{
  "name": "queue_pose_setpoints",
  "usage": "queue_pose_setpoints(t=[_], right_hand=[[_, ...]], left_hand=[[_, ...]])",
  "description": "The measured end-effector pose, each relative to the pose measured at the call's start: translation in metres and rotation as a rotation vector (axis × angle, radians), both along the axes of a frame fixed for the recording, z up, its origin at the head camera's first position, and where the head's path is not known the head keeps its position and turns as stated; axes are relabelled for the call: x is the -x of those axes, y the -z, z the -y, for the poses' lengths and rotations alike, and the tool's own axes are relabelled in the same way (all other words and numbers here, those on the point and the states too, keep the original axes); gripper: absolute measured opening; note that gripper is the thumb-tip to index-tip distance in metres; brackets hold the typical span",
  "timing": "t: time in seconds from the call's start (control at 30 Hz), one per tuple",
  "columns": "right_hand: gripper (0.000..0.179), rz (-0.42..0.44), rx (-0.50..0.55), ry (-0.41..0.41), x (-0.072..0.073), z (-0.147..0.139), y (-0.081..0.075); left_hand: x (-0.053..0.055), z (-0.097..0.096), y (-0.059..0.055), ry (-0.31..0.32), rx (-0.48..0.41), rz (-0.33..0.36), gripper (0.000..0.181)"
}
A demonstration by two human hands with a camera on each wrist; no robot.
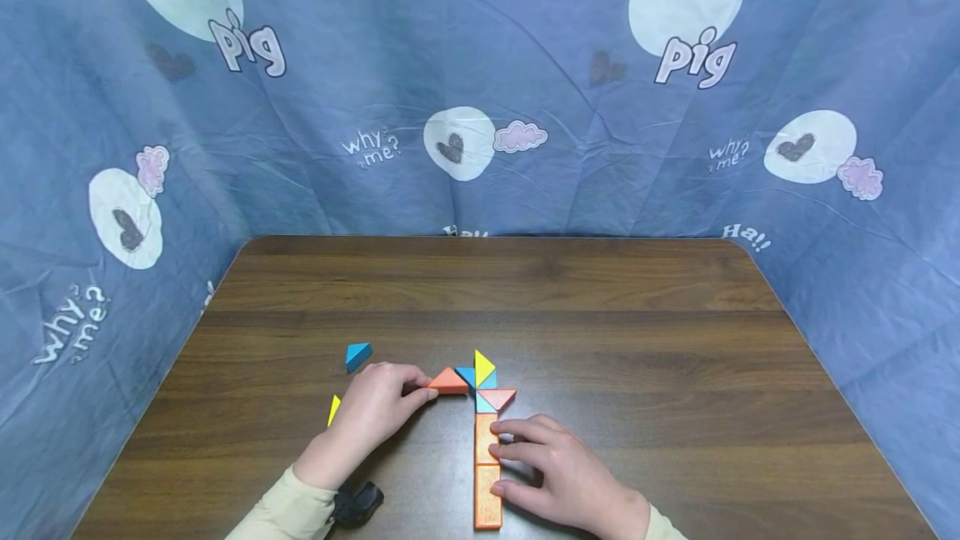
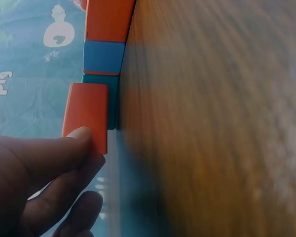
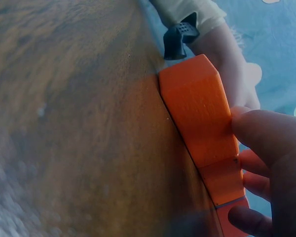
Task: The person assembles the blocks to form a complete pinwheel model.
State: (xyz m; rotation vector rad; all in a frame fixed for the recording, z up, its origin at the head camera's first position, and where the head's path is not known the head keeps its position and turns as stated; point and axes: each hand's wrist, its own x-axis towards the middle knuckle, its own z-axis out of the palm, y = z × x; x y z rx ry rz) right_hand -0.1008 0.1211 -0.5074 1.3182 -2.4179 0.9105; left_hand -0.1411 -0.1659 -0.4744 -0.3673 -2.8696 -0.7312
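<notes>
My left hand (image 1: 378,402) pinches a red-orange triangular block (image 1: 448,382) between thumb and fingers, its right tip at a blue triangle (image 1: 466,376). That blue piece belongs to a pinwheel shape with a yellow triangle (image 1: 483,367) on top, a pink-red triangle (image 1: 498,398) at the right and light blue pieces between. Below it, two orange rectangular blocks (image 1: 487,508) stand end to end in a column. Lightly bent fingers of my right hand (image 1: 558,465) rest against the column's right side. In the right wrist view, the thumb touches an orange block (image 3: 200,116).
On the wooden table (image 1: 637,340), a loose blue triangle (image 1: 357,356) lies beyond my left hand. A yellow triangle (image 1: 333,410) is partly hidden by the left wrist. A black device (image 1: 357,505) sits at the left cuff. Blue printed cloth (image 1: 570,182) hangs around the table.
</notes>
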Motion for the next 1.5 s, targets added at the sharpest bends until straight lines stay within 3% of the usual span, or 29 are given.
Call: queue_pose_setpoints(t=[0.3, 0.87, 1.27, 1.5], right_hand=[[0.032, 0.039, -0.029, 0.008, -0.0010, 0.0002, -0.0015], [0.030, -0.045, 0.039, -0.014, 0.0003, 0.0018, -0.0011], [0.032, 0.037, -0.029, 0.005, -0.0006, -0.0001, -0.0018], [0.031, 0.019, -0.018, 0.002, 0.0001, -0.0002, -0.0012]], left_hand=[[0.0006, -0.0017, 0.0024, 0.015, -0.015, 0.015, 0.011], [0.0000, -0.0041, 0.0052, 0.017, -0.006, 0.030, 0.011], [0.0010, -0.0064, 0.0053, 0.010, -0.002, 0.059, 0.010], [0.0011, -0.0075, 0.0049, 0.003, -0.010, 0.075, 0.010]])
